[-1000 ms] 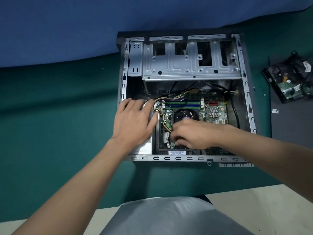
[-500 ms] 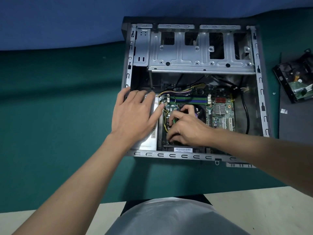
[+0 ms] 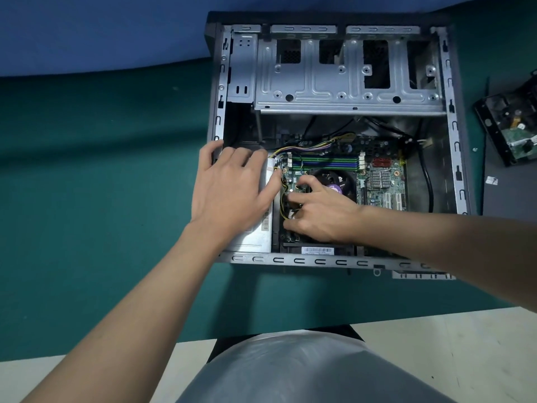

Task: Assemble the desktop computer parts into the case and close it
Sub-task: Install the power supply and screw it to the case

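The open computer case (image 3: 319, 261) lies on its side on the green table. Its motherboard (image 3: 380, 193) sits inside, with a CPU fan (image 3: 340, 178) and the memory slots (image 3: 325, 162). My left hand (image 3: 229, 187) rests flat on the silver power supply (image 3: 255, 239) at the case's left, fingers straight. My right hand (image 3: 316, 210) reaches in beside it. Its curled fingers pinch a power cable connector (image 3: 300, 188) on yellow and black wires at the board's left edge. The hand hides most of that connector.
A bare metal drive cage (image 3: 348, 82) fills the far half of the case. A hard drive in a black bracket (image 3: 514, 129) lies on a dark mat (image 3: 508, 205) to the right. A metal panel edge (image 3: 421, 275) sticks out under the case's near right corner.
My right hand has moved up and left from the near side of the fan to the board's left edge. My left hand has stayed on the power supply. The view has closed in.
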A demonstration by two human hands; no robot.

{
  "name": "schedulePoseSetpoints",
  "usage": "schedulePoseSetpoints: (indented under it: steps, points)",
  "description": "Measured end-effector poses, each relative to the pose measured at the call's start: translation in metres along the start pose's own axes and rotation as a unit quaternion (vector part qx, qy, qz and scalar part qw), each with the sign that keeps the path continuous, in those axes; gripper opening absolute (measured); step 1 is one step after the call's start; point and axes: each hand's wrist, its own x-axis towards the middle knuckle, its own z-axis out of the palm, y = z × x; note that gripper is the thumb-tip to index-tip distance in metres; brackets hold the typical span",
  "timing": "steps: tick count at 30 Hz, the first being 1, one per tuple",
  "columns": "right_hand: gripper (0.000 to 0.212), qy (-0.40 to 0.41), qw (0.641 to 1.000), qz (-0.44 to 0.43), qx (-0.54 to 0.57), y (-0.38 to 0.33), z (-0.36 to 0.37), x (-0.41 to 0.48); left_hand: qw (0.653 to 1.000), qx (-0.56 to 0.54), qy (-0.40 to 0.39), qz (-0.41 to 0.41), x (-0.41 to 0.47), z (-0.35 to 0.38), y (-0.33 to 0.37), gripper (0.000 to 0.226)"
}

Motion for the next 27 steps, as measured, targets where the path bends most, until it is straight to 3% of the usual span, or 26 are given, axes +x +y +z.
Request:
schedulePoseSetpoints:
  steps: [3, 7, 12, 14, 20, 23, 27]
  points:
    - [0.011, -0.066, 0.996, 0.034, 0.050, 0.000, 0.000, 0.005, 1.000, 0.001, 0.003, 0.000, 0.001, 0.001, 0.000, 0.044]
    - [0.012, -0.084, 0.970, 0.089, 0.211, 0.004, 0.004, 0.005, 1.000, -0.001, 0.005, 0.000, 0.002, 0.001, -0.001, 0.044]
    - [0.015, -0.042, 0.983, 0.055, 0.172, 0.003, 0.006, 0.003, 1.000, 0.001, 0.013, 0.002, 0.001, 0.003, -0.001, 0.044]
    - [0.004, -0.039, 0.987, 0.019, 0.155, 0.004, 0.006, 0.003, 1.000, 0.001, 0.017, 0.003, 0.002, 0.004, -0.001, 0.045]
    - [0.020, -0.048, 0.998, -0.048, 0.010, 0.003, -0.002, 0.005, 1.000, 0.001, 0.023, 0.005, 0.002, 0.005, -0.001, 0.045]
    - [0.022, -0.062, 0.998, -0.024, 0.018, 0.000, -0.002, 0.009, 1.000, 0.003, 0.029, 0.006, 0.002, 0.007, -0.002, 0.044]
    - [0.040, -0.128, 0.982, 0.068, 0.124, 0.002, -0.005, 0.011, 0.999, 0.005, 0.031, 0.006, 0.003, 0.006, -0.001, 0.045]
